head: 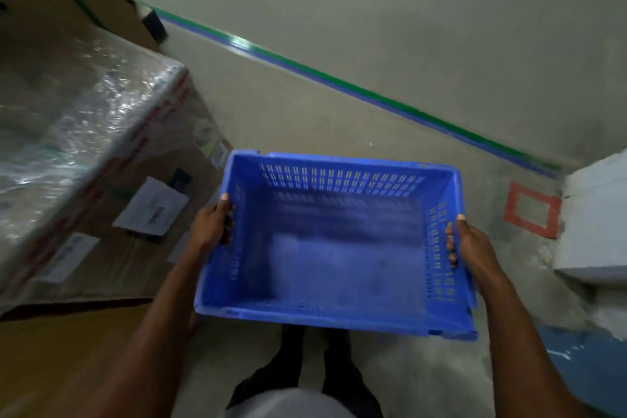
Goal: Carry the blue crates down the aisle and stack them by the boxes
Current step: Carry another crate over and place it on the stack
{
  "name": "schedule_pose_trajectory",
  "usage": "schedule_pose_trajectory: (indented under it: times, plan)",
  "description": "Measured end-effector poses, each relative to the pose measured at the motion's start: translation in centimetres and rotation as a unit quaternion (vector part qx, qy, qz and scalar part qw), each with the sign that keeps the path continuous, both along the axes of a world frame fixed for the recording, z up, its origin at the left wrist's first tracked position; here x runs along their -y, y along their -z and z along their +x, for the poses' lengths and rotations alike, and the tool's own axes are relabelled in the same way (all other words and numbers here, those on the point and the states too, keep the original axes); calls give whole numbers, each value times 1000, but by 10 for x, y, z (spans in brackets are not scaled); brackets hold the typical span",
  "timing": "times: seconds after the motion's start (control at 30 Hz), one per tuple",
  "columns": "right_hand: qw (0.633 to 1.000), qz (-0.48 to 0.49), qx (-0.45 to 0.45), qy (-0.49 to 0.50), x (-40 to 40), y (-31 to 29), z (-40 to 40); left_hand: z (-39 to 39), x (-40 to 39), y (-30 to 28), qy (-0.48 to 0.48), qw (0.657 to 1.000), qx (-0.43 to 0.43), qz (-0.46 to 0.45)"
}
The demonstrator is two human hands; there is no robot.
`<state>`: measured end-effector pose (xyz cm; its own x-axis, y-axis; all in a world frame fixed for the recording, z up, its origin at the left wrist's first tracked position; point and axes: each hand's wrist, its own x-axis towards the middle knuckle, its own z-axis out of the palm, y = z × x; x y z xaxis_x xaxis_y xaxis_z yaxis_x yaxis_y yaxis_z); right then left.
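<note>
One blue plastic crate with slotted walls is held level in front of the person, above the grey concrete floor, its open top facing the camera and its inside empty. The left hand grips the crate's left wall, thumb over the rim and fingers curled around the outside. The right hand holds the right wall the same way, with fingertips showing through the side slots. Both hands are closed firmly on the crate.

Below the crate, dark trouser legs stand on the floor. To the left sits a large cardboard box wrapped in clear plastic film, carrying white paper labels; the print is too blurred to read. A green and blue floor stripe runs diagonally beyond the crate. A red square outline marks the floor at the right, just beside what may be a white foam block.
</note>
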<state>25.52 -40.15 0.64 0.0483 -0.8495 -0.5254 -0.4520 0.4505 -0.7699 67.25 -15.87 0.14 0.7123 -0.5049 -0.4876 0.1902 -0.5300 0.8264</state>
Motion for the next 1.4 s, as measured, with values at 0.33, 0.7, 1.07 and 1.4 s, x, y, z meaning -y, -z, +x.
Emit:
schedule_pose_trajectory:
  times: [0.33, 0.7, 1.07, 1.4]
  plan:
    - [992, -12, 59, -110, -21, -89, 33, -40, -116, -94, -142, 989, 31, -37]
    - [909, -31, 61, -412, -102, -128, 137, -185, -327, -120, -430, 901, 26, -54]
    - [740, -43, 55, -669, -380, -126, 207, -396, -571, -118, -686, 725, 54, -24]
    - [531, -24, 28, -846, -748, -106, 156, -634, -795, -112, -846, 528, 58, 38]
